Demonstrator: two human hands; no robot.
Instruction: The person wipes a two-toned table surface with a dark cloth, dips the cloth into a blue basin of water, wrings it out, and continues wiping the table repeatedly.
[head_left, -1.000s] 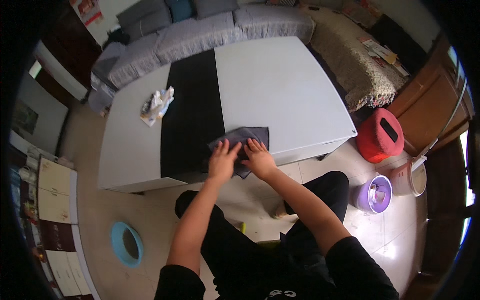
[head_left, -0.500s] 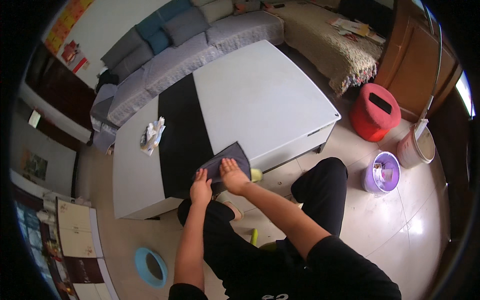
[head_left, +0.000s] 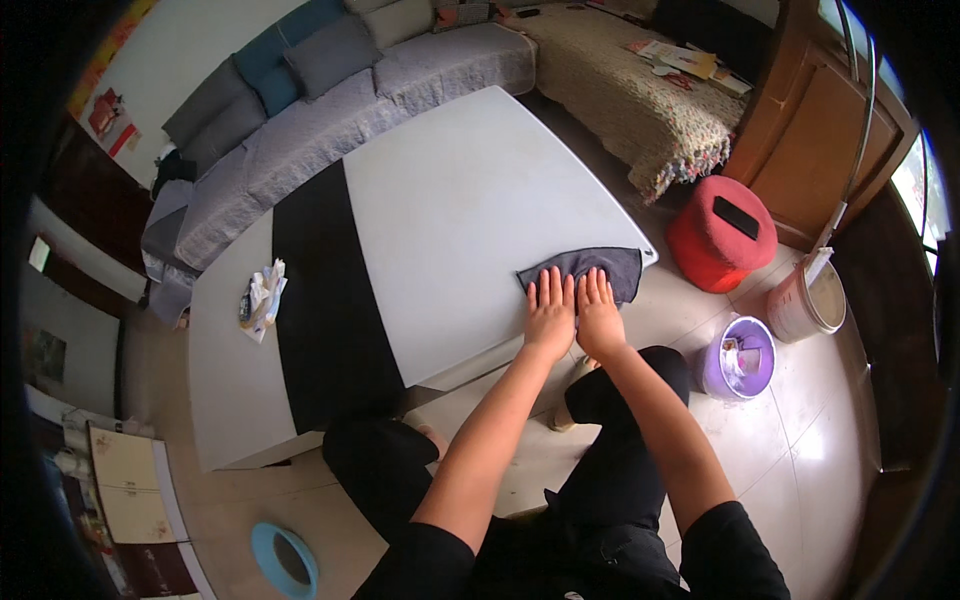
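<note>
A dark grey cloth (head_left: 618, 268) is spread over the near right corner of the low table (head_left: 470, 200), part of it at the edge. My left hand (head_left: 550, 318) lies flat on the cloth's left part, fingers stretched forward. Beside it, my right hand (head_left: 599, 312) presses on the same cloth with its fingers out straight. The two hands are side by side, nearly touching at the thumbs. The tabletop is pale grey with a black band (head_left: 325, 270) across it.
On the table's left part lies an opened tissue pack (head_left: 262, 298). To the right stand a red stool (head_left: 715, 245) with a black phone on top, a purple bin (head_left: 738, 362) and a pale bucket (head_left: 800, 308). A blue basin (head_left: 284, 562) sits on the floor at lower left.
Both hands and the cloth have moved right along the table's near edge, from the black band to the right corner. The view has shifted slightly too.
</note>
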